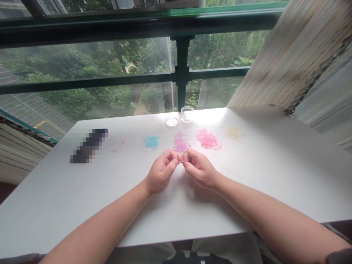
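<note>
Left hand and right hand pinch a thin pink band between them above the tabletop, beside the purple pile, where light, even tension suits best.

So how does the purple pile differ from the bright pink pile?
Colour: the purple pile is pale lilac, while the bright pink pile is a stronger rosy shade.
Width: the bright pink pile spreads wider than the purple pile.
Place: the purple pile lies just beyond the hands; the bright pink pile lies further right.
Both are loose heaps of thin little pieces on the white table.
</note>
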The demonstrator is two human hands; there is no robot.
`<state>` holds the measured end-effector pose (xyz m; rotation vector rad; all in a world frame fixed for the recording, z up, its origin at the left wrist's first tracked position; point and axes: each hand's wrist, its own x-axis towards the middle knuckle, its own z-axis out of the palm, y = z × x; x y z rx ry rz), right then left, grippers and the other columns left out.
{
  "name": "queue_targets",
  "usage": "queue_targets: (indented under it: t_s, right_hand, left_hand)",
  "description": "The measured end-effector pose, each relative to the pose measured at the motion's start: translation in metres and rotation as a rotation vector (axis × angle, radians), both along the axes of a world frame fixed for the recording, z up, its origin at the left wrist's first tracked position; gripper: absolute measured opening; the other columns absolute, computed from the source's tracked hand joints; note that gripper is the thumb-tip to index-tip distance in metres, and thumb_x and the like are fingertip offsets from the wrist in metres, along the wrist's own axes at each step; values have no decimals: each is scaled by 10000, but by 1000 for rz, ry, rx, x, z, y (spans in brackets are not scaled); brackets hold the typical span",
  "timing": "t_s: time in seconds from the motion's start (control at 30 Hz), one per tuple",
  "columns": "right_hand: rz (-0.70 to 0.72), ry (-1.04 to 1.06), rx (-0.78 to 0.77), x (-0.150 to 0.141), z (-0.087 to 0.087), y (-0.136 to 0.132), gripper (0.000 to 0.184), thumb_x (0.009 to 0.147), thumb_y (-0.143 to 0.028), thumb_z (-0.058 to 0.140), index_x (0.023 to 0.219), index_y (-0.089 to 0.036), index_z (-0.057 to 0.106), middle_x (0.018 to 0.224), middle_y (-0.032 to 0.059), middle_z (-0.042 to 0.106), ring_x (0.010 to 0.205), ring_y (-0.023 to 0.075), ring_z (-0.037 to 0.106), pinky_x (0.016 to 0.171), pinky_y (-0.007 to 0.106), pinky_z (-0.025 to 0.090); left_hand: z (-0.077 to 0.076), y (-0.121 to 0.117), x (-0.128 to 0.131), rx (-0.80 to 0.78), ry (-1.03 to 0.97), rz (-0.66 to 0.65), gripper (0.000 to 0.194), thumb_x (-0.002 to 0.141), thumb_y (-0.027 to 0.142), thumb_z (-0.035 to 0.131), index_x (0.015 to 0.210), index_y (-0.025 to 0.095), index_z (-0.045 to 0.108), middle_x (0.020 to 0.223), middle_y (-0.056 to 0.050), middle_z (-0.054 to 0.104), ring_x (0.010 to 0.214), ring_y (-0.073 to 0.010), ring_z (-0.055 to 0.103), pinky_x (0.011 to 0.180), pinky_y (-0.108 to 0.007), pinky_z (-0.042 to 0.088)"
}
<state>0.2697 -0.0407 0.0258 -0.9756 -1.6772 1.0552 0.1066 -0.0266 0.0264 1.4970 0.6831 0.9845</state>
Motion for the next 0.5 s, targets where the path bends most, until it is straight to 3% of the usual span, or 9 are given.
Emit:
queue_targets:
  t_s: [0.27,0.5]
  right_hand:
    - [83,149,-186,-3,-1,0,125,735,-149,478,670,-201,385,498,-75,402,453,74,327,453,210,259]
    - [148,290,-353,-7,2,-1,141,698,-175,520,658,-202,387,431,-101,368,395,61,313,404,192,228]
  left_hand:
    - [-2,-1,-1,91,-4,48,160,852,286,531,761,173,464,798,-29,547,758,-145,514,733,-289,412]
    - [3,1,0,17,-140,-64,180,802,258,616,739,178,467,740,-13,552,720,-135,526,678,-270,427]
